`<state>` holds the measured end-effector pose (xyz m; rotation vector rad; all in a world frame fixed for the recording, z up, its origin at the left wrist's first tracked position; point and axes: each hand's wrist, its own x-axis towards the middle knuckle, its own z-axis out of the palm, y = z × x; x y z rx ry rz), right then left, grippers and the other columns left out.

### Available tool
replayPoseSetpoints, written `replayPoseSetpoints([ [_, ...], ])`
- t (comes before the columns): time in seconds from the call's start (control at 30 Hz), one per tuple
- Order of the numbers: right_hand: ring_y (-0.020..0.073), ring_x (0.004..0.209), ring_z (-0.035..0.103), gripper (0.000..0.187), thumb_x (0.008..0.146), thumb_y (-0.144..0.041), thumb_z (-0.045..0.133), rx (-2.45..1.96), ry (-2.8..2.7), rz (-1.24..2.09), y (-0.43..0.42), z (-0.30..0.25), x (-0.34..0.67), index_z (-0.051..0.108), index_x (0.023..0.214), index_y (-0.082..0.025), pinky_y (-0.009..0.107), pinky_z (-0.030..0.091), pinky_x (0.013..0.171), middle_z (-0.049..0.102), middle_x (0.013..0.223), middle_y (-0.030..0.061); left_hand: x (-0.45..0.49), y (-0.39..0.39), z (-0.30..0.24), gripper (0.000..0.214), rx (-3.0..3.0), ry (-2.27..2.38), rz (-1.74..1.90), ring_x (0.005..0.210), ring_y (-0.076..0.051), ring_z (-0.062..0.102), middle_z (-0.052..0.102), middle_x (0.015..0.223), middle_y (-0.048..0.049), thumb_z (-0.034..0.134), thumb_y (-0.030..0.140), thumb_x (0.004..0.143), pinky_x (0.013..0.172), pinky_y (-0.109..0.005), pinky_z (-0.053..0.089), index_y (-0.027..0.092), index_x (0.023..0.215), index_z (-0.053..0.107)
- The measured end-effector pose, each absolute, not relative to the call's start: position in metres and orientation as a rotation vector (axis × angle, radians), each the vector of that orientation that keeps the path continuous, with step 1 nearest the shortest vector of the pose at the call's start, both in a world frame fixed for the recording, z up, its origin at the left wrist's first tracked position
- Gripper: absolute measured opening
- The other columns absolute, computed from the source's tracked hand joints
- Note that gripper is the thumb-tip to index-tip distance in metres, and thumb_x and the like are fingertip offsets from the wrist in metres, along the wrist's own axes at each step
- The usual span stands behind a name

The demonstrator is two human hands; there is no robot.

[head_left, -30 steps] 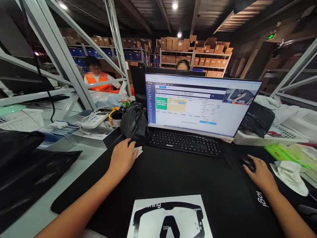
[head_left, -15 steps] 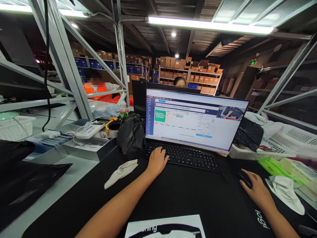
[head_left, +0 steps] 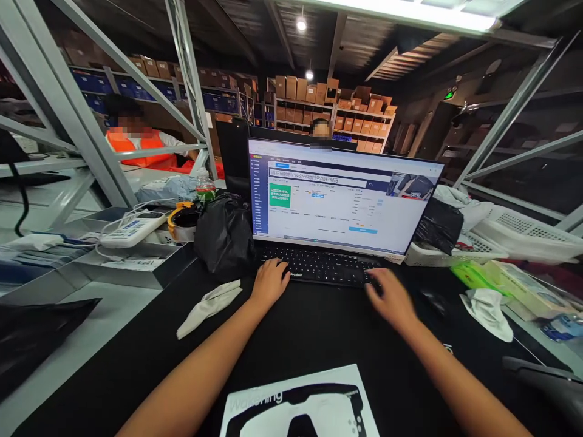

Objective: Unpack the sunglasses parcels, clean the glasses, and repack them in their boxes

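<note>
My left hand (head_left: 270, 281) lies on the left end of a black keyboard (head_left: 325, 267), fingers spread over the keys and holding nothing. At the keyboard's right end, my right hand (head_left: 390, 295) reaches with its fingers apart, slightly blurred and empty. Just right of it a black mouse (head_left: 433, 301) rests untouched on the black desk mat (head_left: 337, 334). A lit monitor (head_left: 328, 212) stands behind the keyboard, showing a web page with Chinese text and a green box. Between my forearms lies a white box (head_left: 291, 397) printed with dark glasses and the word "Wakening".
A pale cloth (head_left: 209, 308) lies left of my left hand, a black plastic bag (head_left: 224, 235) behind it. White baskets (head_left: 532, 218) and a white cloth (head_left: 489, 314) are on the right. Metal trays (head_left: 136, 267) stand left. A person in an orange vest (head_left: 141, 149) sits beyond the frame.
My right hand has left the mouse and moved left to the keyboard's right end. The left hand stays on the keys. The view has tilted down and shifted right.
</note>
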<state>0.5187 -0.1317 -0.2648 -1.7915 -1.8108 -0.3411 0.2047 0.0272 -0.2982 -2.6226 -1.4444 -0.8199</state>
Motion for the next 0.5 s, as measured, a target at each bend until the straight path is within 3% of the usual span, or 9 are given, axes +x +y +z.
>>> replayPoseSetpoints([
  [0.07, 0.0227, 0.113, 0.064, 0.04, 0.091, -0.032, 0.058, -1.749, -1.933, -0.252, -0.096, -0.267, 0.467, 0.062, 0.129, -0.021, 0.034, 0.052, 0.1, 0.065, 0.127, 0.0096, 0.204, 0.028, -0.299, 0.029, -2.646, -1.406, -0.81, 0.117, -0.025, 0.061, 0.06, 0.134, -0.0101, 0.061, 0.031, 0.097, 0.1, -0.049, 0.052, 0.019, 0.124, 0.062],
  [0.23, 0.0294, 0.115, 0.062, 0.036, 0.091, -0.031, 0.062, -1.793, -1.951, -0.205, -0.031, -0.281, 0.401, 0.067, 0.123, -0.015, 0.044, 0.049, 0.101, 0.065, 0.127, 0.0161, 0.199, 0.035, -0.299, 0.026, -2.696, -1.315, -0.796, 0.12, -0.026, 0.059, 0.063, 0.129, -0.0094, 0.062, 0.03, 0.096, 0.104, -0.051, 0.049, 0.018, 0.119, 0.065],
  [0.5, 0.0318, 0.125, 0.055, 0.031, 0.092, -0.042, 0.064, -1.833, -1.851, -0.234, -0.018, -0.287, 0.381, 0.074, 0.111, -0.02, 0.047, 0.045, 0.104, 0.064, 0.131, 0.0152, 0.201, 0.046, -0.301, 0.025, -2.704, -1.298, -0.822, 0.116, -0.025, 0.06, 0.064, 0.121, -0.0084, 0.064, 0.029, 0.095, 0.101, -0.049, 0.05, 0.017, 0.117, 0.065],
])
